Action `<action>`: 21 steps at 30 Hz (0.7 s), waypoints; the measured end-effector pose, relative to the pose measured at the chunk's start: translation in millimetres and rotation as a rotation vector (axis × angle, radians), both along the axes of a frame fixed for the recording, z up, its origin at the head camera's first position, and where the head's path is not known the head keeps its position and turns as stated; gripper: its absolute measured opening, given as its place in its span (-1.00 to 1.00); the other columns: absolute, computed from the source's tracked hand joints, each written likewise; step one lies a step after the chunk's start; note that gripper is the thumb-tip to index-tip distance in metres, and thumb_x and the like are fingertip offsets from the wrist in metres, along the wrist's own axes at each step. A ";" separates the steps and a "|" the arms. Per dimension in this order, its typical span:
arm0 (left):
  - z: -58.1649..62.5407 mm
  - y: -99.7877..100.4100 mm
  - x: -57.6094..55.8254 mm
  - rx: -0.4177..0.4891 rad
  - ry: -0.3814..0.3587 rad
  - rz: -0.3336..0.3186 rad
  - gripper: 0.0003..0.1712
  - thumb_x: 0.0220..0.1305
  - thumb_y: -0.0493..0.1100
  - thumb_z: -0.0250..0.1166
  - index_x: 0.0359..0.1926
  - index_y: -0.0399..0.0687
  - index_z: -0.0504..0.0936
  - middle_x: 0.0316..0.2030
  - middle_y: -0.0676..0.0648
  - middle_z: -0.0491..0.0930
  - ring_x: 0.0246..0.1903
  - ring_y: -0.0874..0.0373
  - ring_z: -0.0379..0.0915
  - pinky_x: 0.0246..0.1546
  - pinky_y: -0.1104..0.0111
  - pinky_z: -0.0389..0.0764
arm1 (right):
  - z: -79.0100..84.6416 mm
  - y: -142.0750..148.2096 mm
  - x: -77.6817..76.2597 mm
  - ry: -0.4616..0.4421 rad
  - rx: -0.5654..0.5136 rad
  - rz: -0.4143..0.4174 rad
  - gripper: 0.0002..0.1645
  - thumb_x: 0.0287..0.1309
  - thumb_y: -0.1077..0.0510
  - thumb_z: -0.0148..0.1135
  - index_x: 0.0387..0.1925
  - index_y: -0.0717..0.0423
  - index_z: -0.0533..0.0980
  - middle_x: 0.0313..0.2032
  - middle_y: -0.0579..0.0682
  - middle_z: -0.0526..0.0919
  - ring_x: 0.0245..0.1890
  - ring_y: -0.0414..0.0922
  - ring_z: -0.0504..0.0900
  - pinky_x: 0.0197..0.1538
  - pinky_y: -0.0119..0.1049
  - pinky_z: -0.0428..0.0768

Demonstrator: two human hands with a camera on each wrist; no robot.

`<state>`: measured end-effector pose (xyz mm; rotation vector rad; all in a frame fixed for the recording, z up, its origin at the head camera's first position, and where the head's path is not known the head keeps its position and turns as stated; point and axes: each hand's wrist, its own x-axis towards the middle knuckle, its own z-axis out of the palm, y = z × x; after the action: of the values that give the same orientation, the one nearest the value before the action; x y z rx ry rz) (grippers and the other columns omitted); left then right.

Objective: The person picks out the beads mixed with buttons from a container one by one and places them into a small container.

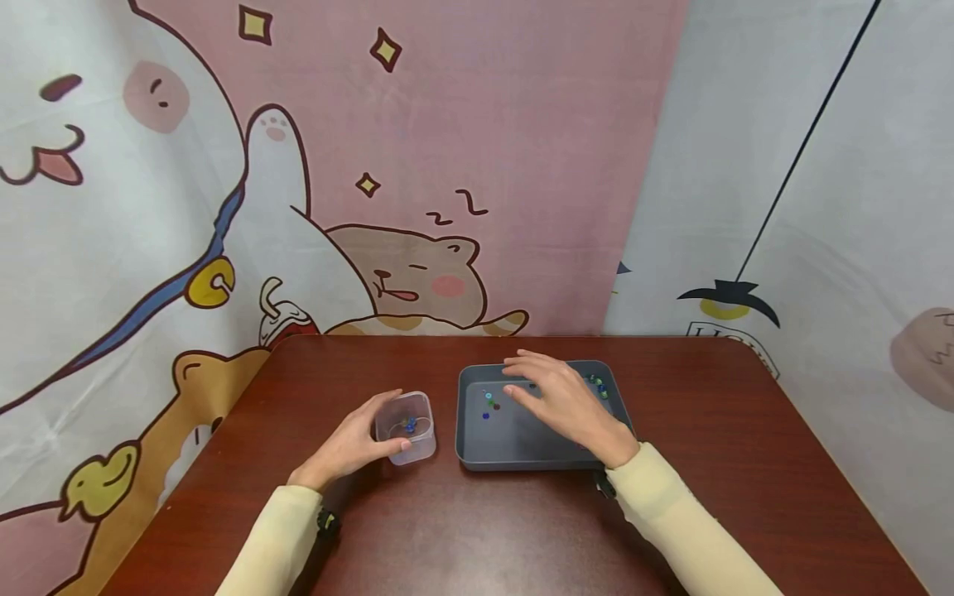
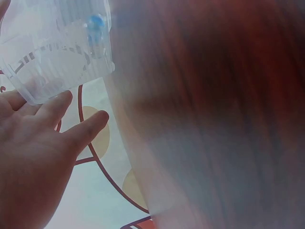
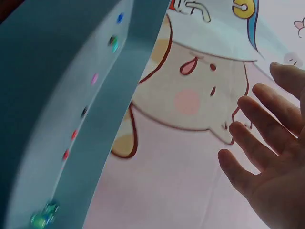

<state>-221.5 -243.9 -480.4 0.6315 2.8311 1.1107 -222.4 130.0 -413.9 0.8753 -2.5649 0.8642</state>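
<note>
On the table's left part, my left hand (image 1: 354, 441) grips a small clear plastic box (image 1: 422, 447), its thumb on the near side and fingers round the far side. A few blue beads (image 1: 411, 425) lie inside; they also show through the wall of the clear plastic box (image 2: 62, 62) in the left wrist view. My right hand (image 1: 562, 404) hovers over a grey tray (image 1: 514, 451) with its fingers spread and nothing held. Small coloured beads (image 1: 488, 396) lie on the left of the tray's floor, and several green and blue ones (image 1: 599, 385) sit along its far right corner.
The tray and the box stand on a dark red-brown wooden table (image 1: 715, 463), with a gap between them. Behind the table's far edge hangs a cartoon-printed cloth (image 1: 522, 165), which also covers the left and right sides.
</note>
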 end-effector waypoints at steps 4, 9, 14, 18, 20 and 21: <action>0.6 0.7 0.0 0.002 -0.003 0.003 0.10 0.11 0.25 0.55 0.54 -0.06 0.28 0.43 -0.13 0.38 0.32 -0.10 0.38 0.31 -0.18 0.39 | -5.1 22.0 1.8 0.020 0.015 -0.046 -0.55 0.34 0.00 0.40 0.16 0.12 0.66 0.22 0.06 0.65 0.39 0.10 0.46 0.31 0.18 0.46; 0.8 1.1 0.6 0.004 -0.011 0.005 0.10 0.11 0.25 0.56 0.54 -0.05 0.28 0.43 -0.13 0.38 0.32 -0.10 0.38 0.32 -0.18 0.39 | -14.8 45.0 1.9 0.031 0.051 -0.100 -0.56 0.33 0.01 0.41 0.15 0.12 0.67 0.20 0.09 0.66 0.36 0.11 0.48 0.29 0.21 0.46; 0.6 1.1 0.7 0.005 -0.019 0.004 0.10 0.12 0.25 0.55 0.54 -0.04 0.27 0.43 -0.13 0.37 0.31 -0.11 0.39 0.31 -0.18 0.40 | -25.5 65.0 0.8 0.052 0.105 -0.137 -0.55 0.31 0.03 0.43 0.14 0.14 0.67 0.21 0.12 0.65 0.34 0.15 0.49 0.26 0.27 0.46; 1.1 0.9 0.5 0.005 -0.019 0.004 0.11 0.11 0.25 0.55 0.55 -0.06 0.27 0.42 -0.14 0.38 0.30 -0.11 0.40 0.31 -0.19 0.40 | -32.7 79.7 -2.0 0.049 0.154 -0.138 -0.56 0.30 0.02 0.43 0.12 0.16 0.67 0.21 0.12 0.65 0.33 0.16 0.49 0.24 0.27 0.48; 1.1 0.7 0.2 0.002 -0.015 0.005 0.11 0.11 0.26 0.54 0.55 -0.06 0.27 0.42 -0.14 0.38 0.30 -0.11 0.39 0.30 -0.20 0.39 | -35.8 86.2 -3.9 0.046 0.170 -0.133 -0.57 0.30 0.03 0.44 0.10 0.17 0.68 0.20 0.13 0.65 0.33 0.17 0.49 0.24 0.25 0.49; 1.3 0.5 0.2 0.001 -0.014 0.005 0.11 0.11 0.26 0.54 0.55 -0.06 0.27 0.42 -0.14 0.38 0.31 -0.11 0.39 0.30 -0.20 0.39 | -37.4 89.5 -5.1 0.044 0.174 -0.131 -0.57 0.30 0.03 0.44 0.10 0.17 0.68 0.20 0.13 0.65 0.33 0.17 0.49 0.24 0.24 0.49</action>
<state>-221.3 -243.4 -479.1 0.6143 2.8222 1.1132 -227.4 219.5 -451.3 0.7534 -2.6545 0.5847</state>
